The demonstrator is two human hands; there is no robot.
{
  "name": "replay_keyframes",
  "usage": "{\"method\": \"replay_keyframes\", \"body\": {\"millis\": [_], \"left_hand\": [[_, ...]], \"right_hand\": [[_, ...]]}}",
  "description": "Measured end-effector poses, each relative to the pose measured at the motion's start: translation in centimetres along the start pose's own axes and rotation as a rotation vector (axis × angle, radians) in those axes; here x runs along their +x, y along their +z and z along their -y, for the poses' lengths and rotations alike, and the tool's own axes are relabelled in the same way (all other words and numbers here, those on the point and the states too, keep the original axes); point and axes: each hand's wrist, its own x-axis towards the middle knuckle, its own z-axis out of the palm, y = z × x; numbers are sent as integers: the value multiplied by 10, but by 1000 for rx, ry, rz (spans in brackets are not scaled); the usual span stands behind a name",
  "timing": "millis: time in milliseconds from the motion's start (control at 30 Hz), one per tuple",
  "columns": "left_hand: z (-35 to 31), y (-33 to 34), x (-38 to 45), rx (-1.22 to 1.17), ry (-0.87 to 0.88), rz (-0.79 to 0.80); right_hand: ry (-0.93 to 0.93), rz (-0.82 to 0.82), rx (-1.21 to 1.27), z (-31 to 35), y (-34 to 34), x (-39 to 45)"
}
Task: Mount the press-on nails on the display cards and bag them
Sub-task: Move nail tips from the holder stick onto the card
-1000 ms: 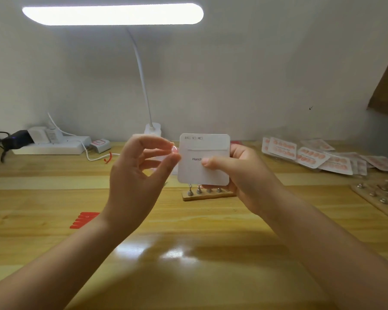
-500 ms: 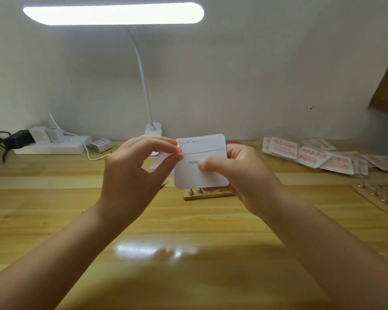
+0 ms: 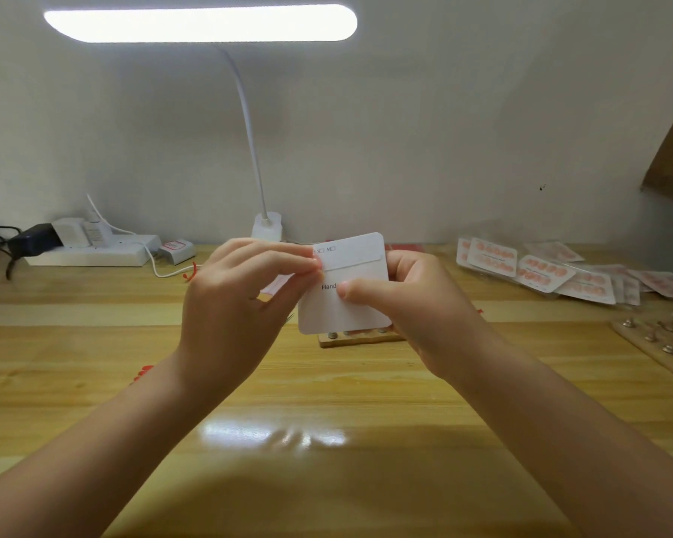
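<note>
Now, change: left hand (image 3: 234,300) closing onto display card (image 3: 350,300) upper-left edge.
Grip: pinching card between right hand (image 3: 412,304) and left, above worktop (image 3: 327,401).
Meaning: probably readying card for mounting nails.

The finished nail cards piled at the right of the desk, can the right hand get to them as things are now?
Probably not at once: the right hand grips the white card. The way to the pile looks free.
</note>
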Motion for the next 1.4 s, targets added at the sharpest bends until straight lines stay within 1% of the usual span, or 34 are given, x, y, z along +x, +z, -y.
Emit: {"method": "replay_keyframes", "body": {"millis": [200,333,433,533,667,933,1067,1200,1400], "left_hand": [[0,1,0,-4,-58,2],[-4,0,1,-83,-114,12],[-3,1,3,-71,-152,52],[0,1,3,-21,-122,93],[1,1,1,43,-68,70],[0,3,-1,61,-26,60],[0,3,0,22,-76,70],[-4,3,0,-70,-189,87],[-6,3,0,-100,-210,76]], "right_hand": [[-8,0,15,1,0,-1],[-6,-7,11,0,-1,-1],[-8,-3,8,0,-1,0],[-12,-6,0,-2,-1,0],[-19,-7,-15,-3,-2,1],[-20,-12,14,-5,-3,4],[-15,-11,23,-7,-3,5],[-14,-7,24,-8,-4,5],[-1,-3,30,-8,-4,5]]}}
